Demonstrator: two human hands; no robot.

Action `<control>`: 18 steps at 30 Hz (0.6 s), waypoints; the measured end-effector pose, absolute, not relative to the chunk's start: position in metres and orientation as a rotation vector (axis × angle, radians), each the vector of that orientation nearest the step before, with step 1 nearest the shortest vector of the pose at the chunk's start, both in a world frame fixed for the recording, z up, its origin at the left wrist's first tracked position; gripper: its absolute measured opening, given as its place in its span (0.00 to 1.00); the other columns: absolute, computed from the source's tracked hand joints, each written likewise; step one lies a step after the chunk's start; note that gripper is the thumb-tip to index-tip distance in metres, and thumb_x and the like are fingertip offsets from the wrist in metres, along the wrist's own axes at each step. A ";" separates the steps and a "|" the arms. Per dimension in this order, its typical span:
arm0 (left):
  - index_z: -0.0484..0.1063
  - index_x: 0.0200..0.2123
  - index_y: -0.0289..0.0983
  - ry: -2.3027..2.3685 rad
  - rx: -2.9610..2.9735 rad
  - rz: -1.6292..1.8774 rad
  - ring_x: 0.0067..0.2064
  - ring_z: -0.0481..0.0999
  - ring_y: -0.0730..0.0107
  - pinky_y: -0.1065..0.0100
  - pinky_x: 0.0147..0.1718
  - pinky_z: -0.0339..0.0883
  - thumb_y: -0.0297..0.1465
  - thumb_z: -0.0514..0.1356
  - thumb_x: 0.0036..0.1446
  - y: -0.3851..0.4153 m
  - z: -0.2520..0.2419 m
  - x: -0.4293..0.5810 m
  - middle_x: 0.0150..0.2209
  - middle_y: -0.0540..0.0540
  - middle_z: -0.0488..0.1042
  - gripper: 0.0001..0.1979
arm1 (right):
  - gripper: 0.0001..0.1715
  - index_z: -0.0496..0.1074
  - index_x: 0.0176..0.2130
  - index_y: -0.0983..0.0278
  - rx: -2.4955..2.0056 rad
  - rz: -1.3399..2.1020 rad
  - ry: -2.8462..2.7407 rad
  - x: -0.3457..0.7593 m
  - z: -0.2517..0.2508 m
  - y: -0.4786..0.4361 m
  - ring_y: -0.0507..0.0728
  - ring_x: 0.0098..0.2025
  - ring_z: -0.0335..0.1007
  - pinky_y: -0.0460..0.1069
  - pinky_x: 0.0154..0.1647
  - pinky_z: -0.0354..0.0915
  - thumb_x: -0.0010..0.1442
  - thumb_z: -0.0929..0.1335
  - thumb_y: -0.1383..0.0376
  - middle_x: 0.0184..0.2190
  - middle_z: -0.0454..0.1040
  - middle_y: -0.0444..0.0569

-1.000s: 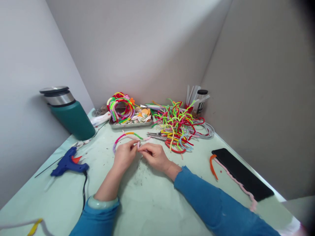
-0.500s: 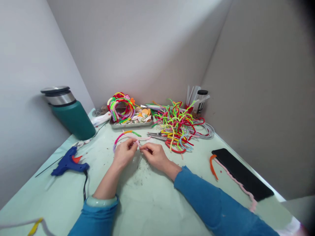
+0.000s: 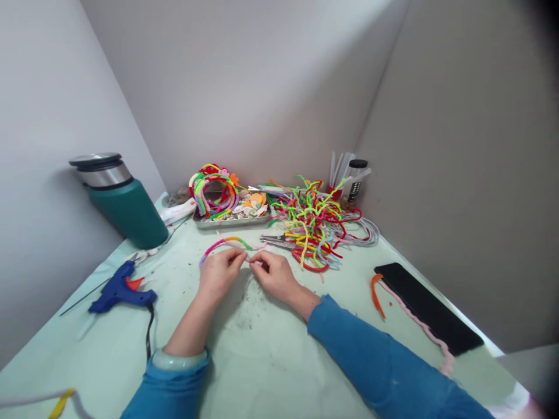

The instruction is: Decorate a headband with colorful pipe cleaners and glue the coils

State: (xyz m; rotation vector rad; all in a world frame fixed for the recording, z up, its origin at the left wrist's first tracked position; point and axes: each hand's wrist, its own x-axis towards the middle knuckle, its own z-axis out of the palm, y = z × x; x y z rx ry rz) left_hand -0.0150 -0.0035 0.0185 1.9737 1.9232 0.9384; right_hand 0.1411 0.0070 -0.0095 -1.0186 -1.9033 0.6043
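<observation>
Over the middle of the surface [image 3: 262, 361], my left hand [image 3: 221, 273] and right hand [image 3: 274, 276] pinch a pale pink strand [image 3: 248, 260], seemingly to steady it, with scissors [image 3: 282, 242] lying just beyond, perhaps for easy reach.

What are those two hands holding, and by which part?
A small pale pink strip, apparently pinched by both the left hand and right hand; too much is hidden to tell which part.
</observation>
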 end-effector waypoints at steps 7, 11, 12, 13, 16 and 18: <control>0.66 0.46 0.38 1.768 2.013 0.919 0.29 0.72 0.68 0.69 0.30 0.60 0.34 0.51 0.54 -0.009 0.019 -0.007 0.26 0.49 0.74 0.16 | 0.10 0.70 0.38 0.63 -0.975 0.647 -1.754 0.142 -0.001 0.008 0.51 0.31 0.66 0.45 0.34 0.62 0.57 0.63 0.63 0.36 0.72 0.48; 0.61 0.50 0.36 1.634 2.091 0.854 0.33 0.73 0.66 0.68 0.32 0.61 0.32 0.49 0.56 -0.011 0.019 -0.004 0.29 0.48 0.75 0.18 | 0.09 0.71 0.35 0.63 -0.941 0.796 -1.730 0.141 -0.006 0.013 0.51 0.30 0.65 0.45 0.31 0.62 0.56 0.63 0.65 0.30 0.71 0.45; 0.60 0.51 0.36 1.620 2.100 0.836 0.33 0.73 0.66 0.68 0.33 0.61 0.32 0.49 0.56 -0.011 0.019 -0.004 0.29 0.48 0.75 0.19 | 0.09 0.71 0.34 0.64 -0.943 0.848 -1.710 0.141 -0.008 0.015 0.50 0.28 0.65 0.44 0.29 0.61 0.56 0.63 0.64 0.27 0.70 0.44; 0.60 0.52 0.36 1.629 2.107 0.815 0.33 0.73 0.66 0.68 0.33 0.61 0.33 0.49 0.56 -0.011 0.020 -0.004 0.30 0.47 0.75 0.19 | 0.09 0.70 0.33 0.64 -0.950 0.901 -1.675 0.141 -0.010 0.017 0.50 0.26 0.64 0.44 0.28 0.61 0.56 0.63 0.63 0.25 0.69 0.43; 0.65 0.48 0.38 1.721 2.191 0.749 0.33 0.72 0.65 0.68 0.32 0.60 0.36 0.50 0.57 -0.011 0.022 -0.005 0.32 0.46 0.75 0.17 | 0.08 0.69 0.32 0.64 -0.956 1.062 -1.488 0.142 -0.012 0.024 0.49 0.23 0.61 0.43 0.23 0.59 0.54 0.64 0.62 0.22 0.67 0.41; 0.69 0.42 0.38 1.760 2.307 0.713 0.34 0.72 0.65 0.68 0.33 0.58 0.37 0.49 0.57 -0.011 0.024 -0.005 0.32 0.45 0.75 0.14 | 0.09 0.68 0.30 0.64 -0.938 1.169 -1.341 0.143 -0.012 0.028 0.48 0.19 0.57 0.43 0.19 0.56 0.52 0.66 0.60 0.19 0.65 0.40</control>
